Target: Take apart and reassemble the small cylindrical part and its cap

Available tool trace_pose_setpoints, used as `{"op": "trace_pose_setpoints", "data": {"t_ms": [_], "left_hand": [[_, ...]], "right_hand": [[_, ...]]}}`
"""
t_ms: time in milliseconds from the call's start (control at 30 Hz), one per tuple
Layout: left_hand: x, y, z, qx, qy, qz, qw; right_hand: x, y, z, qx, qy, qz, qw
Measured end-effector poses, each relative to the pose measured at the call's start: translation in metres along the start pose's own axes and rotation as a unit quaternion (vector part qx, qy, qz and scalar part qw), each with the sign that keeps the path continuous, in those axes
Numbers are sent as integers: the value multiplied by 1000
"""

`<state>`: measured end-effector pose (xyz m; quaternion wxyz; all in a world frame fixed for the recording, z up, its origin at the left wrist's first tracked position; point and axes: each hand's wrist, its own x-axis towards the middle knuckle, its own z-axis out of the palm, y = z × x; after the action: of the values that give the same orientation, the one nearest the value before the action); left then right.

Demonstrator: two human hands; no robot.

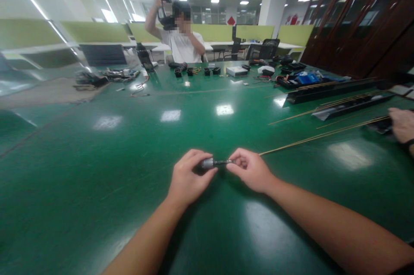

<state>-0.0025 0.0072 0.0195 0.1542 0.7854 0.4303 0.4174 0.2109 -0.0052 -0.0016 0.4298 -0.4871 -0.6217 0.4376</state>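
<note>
Low over the green table, my left hand (190, 175) curls its fingers and thumb around a small silver-grey metal cylinder (207, 163). A thin dark rod (221, 162) runs from the cylinder's right end across the gap between my hands. My right hand (249, 169) pinches the rod's far end between thumb and fingers. Its tip is partly hidden, and I cannot tell the exact kind of part. Cylinder and rod lie roughly level, in one line.
Long thin brass-coloured rods (297, 142) and dark channel-shaped trays (336, 90) lie at the right, beside another person's hand (403, 124). Across the green table (129, 154), a person in a white shirt (186, 46) sits behind small black parts (190, 72) and a black bottle (145, 58).
</note>
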Motion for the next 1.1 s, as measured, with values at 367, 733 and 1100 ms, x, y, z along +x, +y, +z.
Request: {"op": "trace_pose_setpoints", "data": {"t_ms": [367, 733, 1100], "left_hand": [[2, -2, -1, 12, 11, -13, 1000], [8, -21, 4, -171, 80, -233, 954], [9, -26, -2, -179, 126, -286, 933]], "right_hand": [[0, 1, -1, 7, 27, -1, 1000], [0, 3, 2, -10, -17, -10, 1000], [1, 5, 4, -17, -30, -19, 999]]}}
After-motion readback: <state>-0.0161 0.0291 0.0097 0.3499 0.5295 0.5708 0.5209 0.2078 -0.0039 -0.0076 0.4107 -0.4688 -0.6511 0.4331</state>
